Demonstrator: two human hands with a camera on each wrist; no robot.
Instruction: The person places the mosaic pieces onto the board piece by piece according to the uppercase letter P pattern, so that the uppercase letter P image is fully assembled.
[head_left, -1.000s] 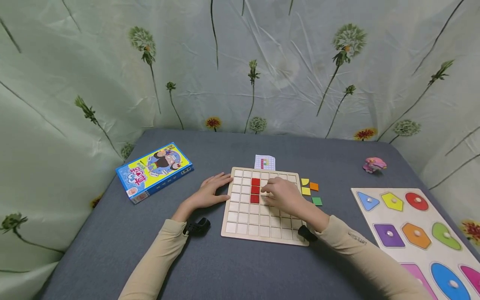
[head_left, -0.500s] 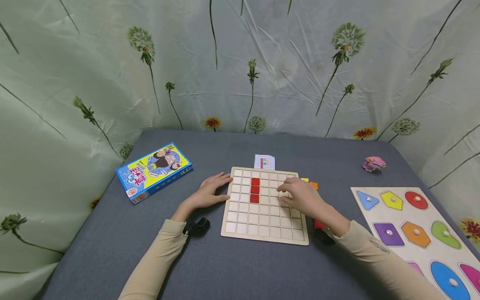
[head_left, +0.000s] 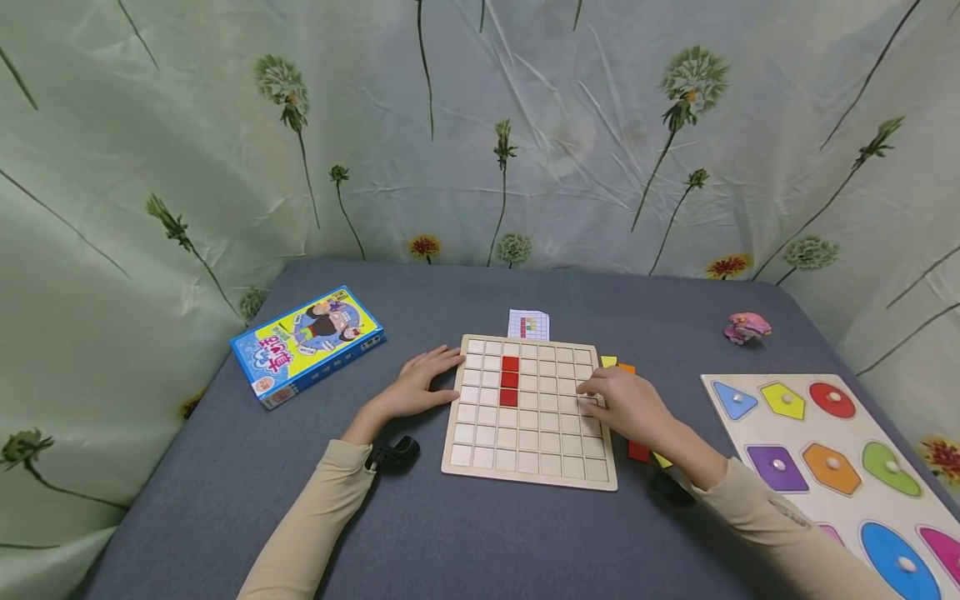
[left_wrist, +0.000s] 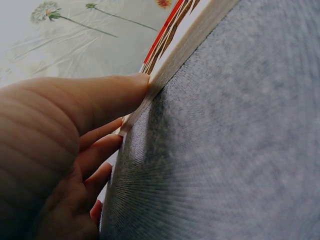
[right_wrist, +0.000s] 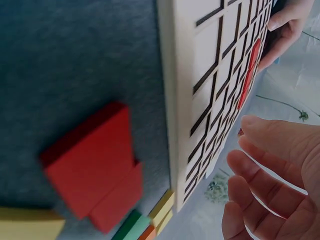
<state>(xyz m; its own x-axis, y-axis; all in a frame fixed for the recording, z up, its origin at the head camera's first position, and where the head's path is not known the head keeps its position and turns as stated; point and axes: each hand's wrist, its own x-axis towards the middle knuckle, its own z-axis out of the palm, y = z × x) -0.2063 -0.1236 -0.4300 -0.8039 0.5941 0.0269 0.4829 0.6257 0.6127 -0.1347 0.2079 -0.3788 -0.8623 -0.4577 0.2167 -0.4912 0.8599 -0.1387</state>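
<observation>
A wooden grid board (head_left: 525,454) lies on the table, with three red square tiles (head_left: 510,378) in a column in its cells. My left hand (head_left: 422,385) rests at the board's left edge; in the left wrist view the thumb (left_wrist: 120,90) touches its side. Over the board's right edge hovers my right hand (head_left: 626,404). Its fingers are loosely bent, thumb and index close together, with no tile plainly visible between them. Beneath the right wrist, red tiles (right_wrist: 95,160) overlap beside the board, near a green tile (right_wrist: 131,225) and yellow tiles (right_wrist: 162,207).
Behind the board lies a small pattern card (head_left: 528,324). A blue and yellow box (head_left: 307,343) lies to the left. To the right are a knobbed shape puzzle (head_left: 757,429) and a pink toy figure (head_left: 747,327). An orange tile (head_left: 627,368) shows past the right hand.
My right hand has moved right, away from the red column to the board's right edge. The left hand keeps its place, and the three red tiles on the board look unchanged.
</observation>
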